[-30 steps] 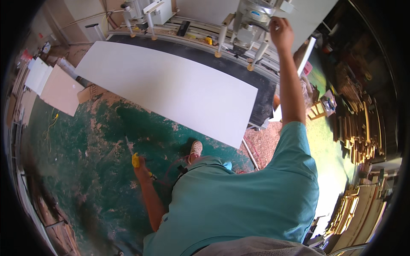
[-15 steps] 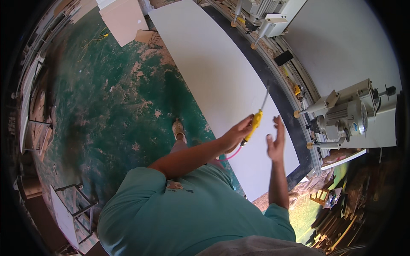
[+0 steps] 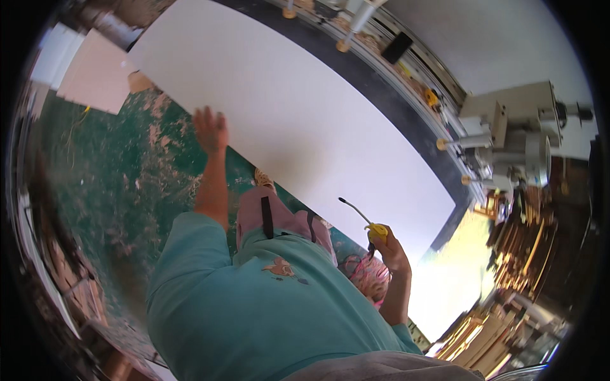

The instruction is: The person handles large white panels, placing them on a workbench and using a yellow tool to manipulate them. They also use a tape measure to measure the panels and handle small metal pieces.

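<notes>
A long white panel point(image 3: 298, 120) lies flat on a dark machine bed point(image 3: 406, 95). My left hand point(image 3: 210, 129) reaches out with fingers spread and rests on the panel's near edge. My right hand point(image 3: 392, 249) is closed around a yellow blow gun point(image 3: 376, 231), whose thin dark nozzle points up and left over the panel's right end. A pink hose point(image 3: 365, 273) hangs below that hand.
A grey drilling machine head point(image 3: 518, 136) stands at the right end of the bed. Stacks of wooden strips point(image 3: 515, 254) fill the right side. The green floor point(image 3: 108, 184) is strewn with sawdust. More boards point(image 3: 92, 76) lie at the upper left.
The yellow blow gun has passed from my left hand to my right. My left hand has moved out to the panel's near edge. My view has swung along the panel.
</notes>
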`<state>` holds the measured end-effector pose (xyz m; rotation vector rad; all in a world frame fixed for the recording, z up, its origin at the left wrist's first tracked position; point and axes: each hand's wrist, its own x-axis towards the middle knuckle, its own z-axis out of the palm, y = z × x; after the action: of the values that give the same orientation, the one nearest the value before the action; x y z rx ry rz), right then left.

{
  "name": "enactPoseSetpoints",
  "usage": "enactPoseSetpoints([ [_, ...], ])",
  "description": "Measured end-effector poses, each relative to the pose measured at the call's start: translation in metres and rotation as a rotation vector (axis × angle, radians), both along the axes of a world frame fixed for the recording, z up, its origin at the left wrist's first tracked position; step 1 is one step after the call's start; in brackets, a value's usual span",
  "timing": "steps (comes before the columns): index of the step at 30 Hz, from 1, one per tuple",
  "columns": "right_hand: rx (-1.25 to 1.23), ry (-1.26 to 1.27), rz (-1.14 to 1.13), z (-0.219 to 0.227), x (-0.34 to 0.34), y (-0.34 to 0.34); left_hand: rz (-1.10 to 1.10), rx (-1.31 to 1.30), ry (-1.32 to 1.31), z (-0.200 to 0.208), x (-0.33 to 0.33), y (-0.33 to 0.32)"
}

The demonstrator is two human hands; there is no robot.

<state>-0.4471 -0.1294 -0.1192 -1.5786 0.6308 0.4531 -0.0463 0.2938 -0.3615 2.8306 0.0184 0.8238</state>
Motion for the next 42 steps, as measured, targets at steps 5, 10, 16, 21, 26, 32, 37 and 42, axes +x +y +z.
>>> enactPoseSetpoints([
  [5,-0.074,0.1,-0.165,0.002,-0.075,0.015,0.398,-1.488,0.266,0.018,0.047,0.015],
  [10,-0.399,0.335,-0.46,0.012,-0.254,-0.047,0.153,-1.76,0.39,0.027,-0.027,-0.052],
  [16,-0.666,0.32,-0.955,0.016,-0.379,-0.158,-0.149,-2.023,0.645,-0.037,-0.16,-0.136],
  [21,-0.455,0.149,-0.683,-0.029,-0.298,-0.225,0.132,-1.778,0.903,-0.001,-0.207,-0.173],
  [26,-0.488,-0.002,-0.313,-0.081,-0.078,-0.226,0.142,-1.743,0.858,0.008,-0.217,-0.162],
  [32,-0.532,-0.196,-0.025,-0.08,0.144,-0.148,0.458,-1.902,1.193,0.078,-0.229,-0.164],
  [37,-0.884,-0.396,0.301,-0.154,0.218,-0.16,0.295,-2.027,0.586,-0.01,-0.125,-0.085],
  [42,-0.891,-0.405,0.303,-0.19,0.233,-0.191,0.59,-1.901,0.117,-0.024,-0.026,-0.029],
])
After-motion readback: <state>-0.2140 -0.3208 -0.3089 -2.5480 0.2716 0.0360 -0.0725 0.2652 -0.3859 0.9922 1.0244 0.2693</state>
